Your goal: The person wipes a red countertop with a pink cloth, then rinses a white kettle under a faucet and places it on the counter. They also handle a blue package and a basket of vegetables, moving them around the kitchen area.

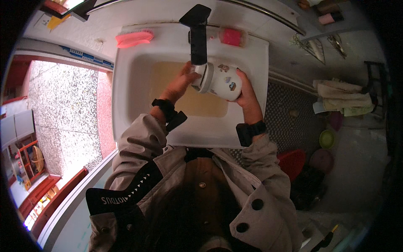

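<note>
A white bottle (225, 82) with small stickers lies on its side in my hands, above a white sink (138, 132). My left hand (181, 82) grips its lid end, under the spout of a black faucet (199, 47). Around the bottle's other end curls my right hand (246, 89); some of its fingers are hidden behind the bottle. Pale brownish liquid (201, 105) covers the sink's bottom. Whether water runs from the spout is unclear.
A pink brush (134, 39) and a container with a pink-red band (231, 37) sit on the sink's back ledge. Towels (343, 94) hang at right. Below are a green basin (327, 139) and a red one (292, 163). A doorway opens at left.
</note>
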`<state>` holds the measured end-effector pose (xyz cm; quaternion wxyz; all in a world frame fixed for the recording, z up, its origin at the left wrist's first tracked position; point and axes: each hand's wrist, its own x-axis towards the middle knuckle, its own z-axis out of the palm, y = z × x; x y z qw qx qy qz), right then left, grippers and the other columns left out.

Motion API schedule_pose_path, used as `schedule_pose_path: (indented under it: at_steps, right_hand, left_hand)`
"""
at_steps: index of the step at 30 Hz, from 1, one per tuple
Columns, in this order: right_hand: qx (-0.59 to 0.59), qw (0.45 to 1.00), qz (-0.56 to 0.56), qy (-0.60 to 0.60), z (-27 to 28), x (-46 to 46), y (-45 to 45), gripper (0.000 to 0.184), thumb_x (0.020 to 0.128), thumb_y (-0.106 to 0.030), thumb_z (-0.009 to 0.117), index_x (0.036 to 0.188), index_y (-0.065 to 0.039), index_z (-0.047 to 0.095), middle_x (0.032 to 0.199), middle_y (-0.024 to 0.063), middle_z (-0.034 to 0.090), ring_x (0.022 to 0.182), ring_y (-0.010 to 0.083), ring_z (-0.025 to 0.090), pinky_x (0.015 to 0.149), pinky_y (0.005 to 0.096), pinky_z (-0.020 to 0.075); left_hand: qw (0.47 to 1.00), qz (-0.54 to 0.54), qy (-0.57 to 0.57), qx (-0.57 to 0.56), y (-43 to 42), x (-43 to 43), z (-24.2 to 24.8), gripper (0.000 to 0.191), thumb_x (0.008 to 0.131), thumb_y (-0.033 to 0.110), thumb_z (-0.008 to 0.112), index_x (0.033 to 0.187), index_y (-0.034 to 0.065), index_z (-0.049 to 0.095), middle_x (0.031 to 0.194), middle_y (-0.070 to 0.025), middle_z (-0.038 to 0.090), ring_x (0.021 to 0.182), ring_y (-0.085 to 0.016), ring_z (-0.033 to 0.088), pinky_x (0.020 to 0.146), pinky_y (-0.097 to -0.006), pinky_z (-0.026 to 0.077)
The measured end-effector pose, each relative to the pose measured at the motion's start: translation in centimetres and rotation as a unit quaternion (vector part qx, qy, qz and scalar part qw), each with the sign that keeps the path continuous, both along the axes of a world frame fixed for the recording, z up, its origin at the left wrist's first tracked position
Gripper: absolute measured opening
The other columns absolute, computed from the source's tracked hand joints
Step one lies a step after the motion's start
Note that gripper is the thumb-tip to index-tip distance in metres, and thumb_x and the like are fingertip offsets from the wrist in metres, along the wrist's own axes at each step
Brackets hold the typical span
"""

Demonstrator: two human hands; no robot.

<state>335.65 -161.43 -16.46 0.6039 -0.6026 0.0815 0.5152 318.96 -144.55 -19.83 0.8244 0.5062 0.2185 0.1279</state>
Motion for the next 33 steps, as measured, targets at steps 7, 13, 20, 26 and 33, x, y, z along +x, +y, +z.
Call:
schedule_pose_path:
  at_steps: [7,13,20,26,33]
  right_hand:
    - [0.039,0.998,0.037,-0.026,0.2,-1.1,-0.2,0.066,0.082,-0.051,0.06,0.133,-0.013,0.043,0.123,0.0104,0.055,0.11,0.0286,0.055,0.08,0.0513,0.0489]
    - [0.061,0.984,0.05,-0.162,-1.3,-1.6,-0.8,0.065,0.083,-0.044,0.064,0.135,-0.012,0.04,0.125,0.0099,0.053,0.114,0.0256,0.053,0.085,0.0438,0.0503]
    - [-0.005,0.999,0.036,-0.003,0.1,-0.6,0.1,0.074,0.08,-0.059,0.058,0.136,-0.015,0.041,0.128,0.014,0.05,0.117,0.0306,0.049,0.084,0.054,0.0455]
    - [0.019,0.997,0.053,0.048,1.3,-0.6,-1.0,0.074,0.083,-0.064,0.05,0.137,-0.014,0.04,0.131,0.0143,0.048,0.118,0.0316,0.05,0.083,0.0557,0.047]
    - [0.115,0.993,-0.024,-0.007,-1.6,-1.0,-0.8,0.064,0.087,-0.057,0.05,0.135,-0.015,0.043,0.127,0.0129,0.053,0.113,0.0325,0.055,0.082,0.0553,0.0512]
  left_hand:
    - [0.996,0.047,0.072,0.033,0.7,0.8,0.3,0.048,0.088,0.023,0.061,0.131,0.0077,0.048,0.12,-0.0075,0.058,0.109,-0.02,0.053,0.094,-0.0355,0.041]
    - [0.996,0.007,0.091,-0.017,1.9,1.0,0.6,0.051,0.084,0.025,0.065,0.126,0.0007,0.052,0.113,-0.0114,0.061,0.099,-0.022,0.06,0.09,-0.0347,0.045]
    - [0.985,-0.039,0.166,0.025,1.5,0.4,3.5,0.054,0.085,0.023,0.066,0.131,0.0007,0.047,0.125,-0.0146,0.055,0.109,-0.023,0.055,0.096,-0.0349,0.042]
    - [0.986,0.002,0.061,0.158,0.4,-0.2,2.5,0.056,0.091,0.029,0.062,0.136,0.0049,0.04,0.127,-0.013,0.053,0.114,-0.021,0.051,0.099,-0.0344,0.038]
    - [0.979,-0.02,0.02,0.204,1.4,0.2,0.0,0.047,0.095,0.03,0.056,0.134,0.0045,0.045,0.118,-0.0101,0.058,0.104,-0.02,0.054,0.09,-0.0339,0.044]
